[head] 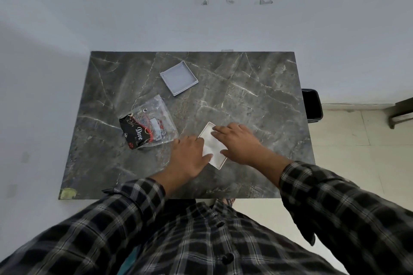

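A shallow white box [212,144] with white padding inside lies on the dark marble table [257,100], near the front middle. My left hand [190,156] rests against its left side, fingers flat and thumb lying on the padding. My right hand [237,140] lies over its right side with straight fingers touching the padding. Farther back sits the box's grey-white square lid [178,77], turned hollow side up. A clear plastic pouch [148,123] with a black and red "Dove" card inside lies to the left of my hands.
A black bin [312,105] stands on the floor beyond the table's right edge. A white wall runs along the far side of the table. A patch of yellowish tape [68,193] marks the front left corner.
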